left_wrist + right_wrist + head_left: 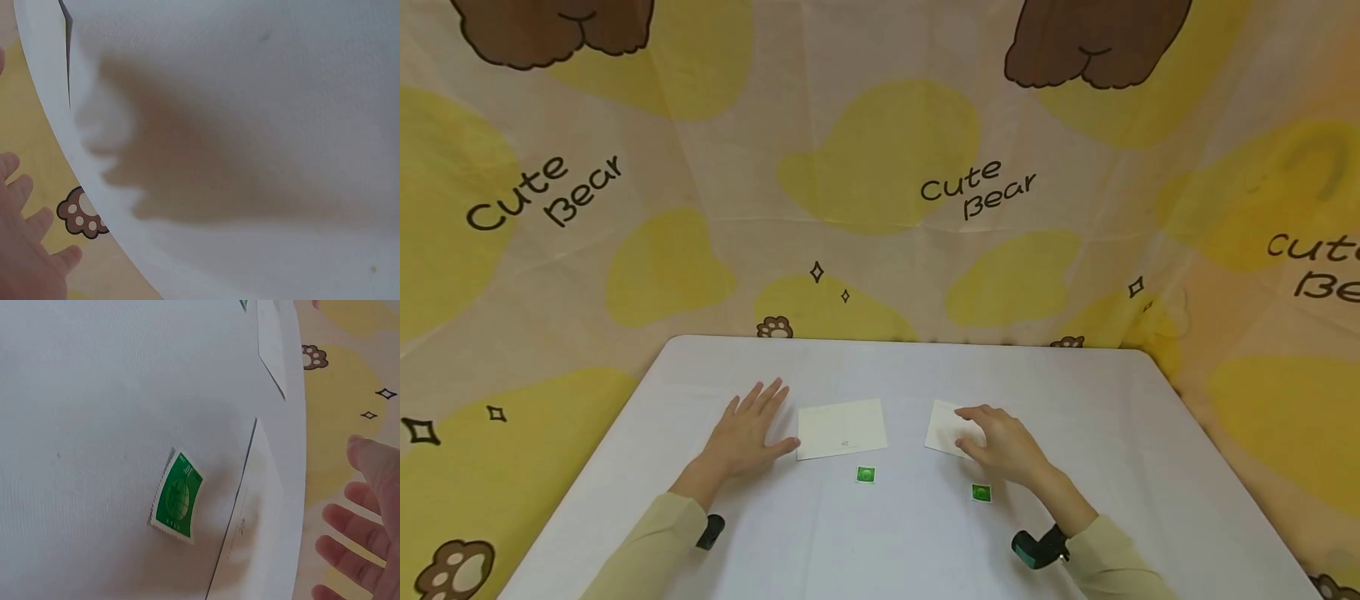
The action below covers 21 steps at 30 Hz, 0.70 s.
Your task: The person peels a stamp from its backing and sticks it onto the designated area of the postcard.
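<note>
Two white paper rectangles, like envelopes or cards, lie flat on the table. Beside the short left edge of the left paper (842,428) is my left hand (741,437), fingers spread and thumb tip right at that edge. My right hand (1003,446) hovers over the right paper (942,427), covering its right part, with thumb and fingers apart and nothing between them. A green postage stamp (866,474) lies just in front of the left paper. Another green stamp (178,497), with perforated edges and a globe-like print, curls slightly beside the right paper in the right wrist view.
The white table (850,542) has rounded far corners. Behind it hangs a yellow and beige cloth (880,158) printed with bears and lettering. Dark wrist cameras sit at the left wrist (711,532) and the right wrist (1037,550), close above the tabletop.
</note>
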### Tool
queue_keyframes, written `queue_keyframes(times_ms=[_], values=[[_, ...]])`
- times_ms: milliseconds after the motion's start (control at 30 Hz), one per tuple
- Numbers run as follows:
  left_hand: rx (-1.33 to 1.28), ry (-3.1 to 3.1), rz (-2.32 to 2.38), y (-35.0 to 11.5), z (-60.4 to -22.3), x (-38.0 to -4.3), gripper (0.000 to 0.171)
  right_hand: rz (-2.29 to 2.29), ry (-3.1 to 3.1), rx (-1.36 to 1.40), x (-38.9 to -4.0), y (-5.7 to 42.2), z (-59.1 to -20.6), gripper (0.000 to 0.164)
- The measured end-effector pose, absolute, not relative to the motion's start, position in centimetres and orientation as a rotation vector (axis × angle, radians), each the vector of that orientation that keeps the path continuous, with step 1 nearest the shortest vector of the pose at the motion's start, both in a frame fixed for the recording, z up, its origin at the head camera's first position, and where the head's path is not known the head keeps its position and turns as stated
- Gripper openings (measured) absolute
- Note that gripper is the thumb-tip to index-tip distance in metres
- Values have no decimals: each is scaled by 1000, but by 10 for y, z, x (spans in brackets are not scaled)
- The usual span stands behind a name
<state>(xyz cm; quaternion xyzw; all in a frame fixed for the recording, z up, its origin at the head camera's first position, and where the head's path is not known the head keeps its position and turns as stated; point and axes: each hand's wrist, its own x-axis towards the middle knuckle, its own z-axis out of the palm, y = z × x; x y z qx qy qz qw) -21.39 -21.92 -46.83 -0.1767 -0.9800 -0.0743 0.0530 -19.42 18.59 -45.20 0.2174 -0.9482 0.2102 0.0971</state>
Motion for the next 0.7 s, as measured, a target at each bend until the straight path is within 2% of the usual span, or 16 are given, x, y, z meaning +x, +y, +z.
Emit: queue_keyframes(times_ms=[233,700], values=[[-546,-3004,-253,-215,-472,-213,85,771,-2798,749,-191,173,-459,35],[-567,-3076,-312,-205,-479,-211,84,885,-2797,936,-192,150,-474,33]])
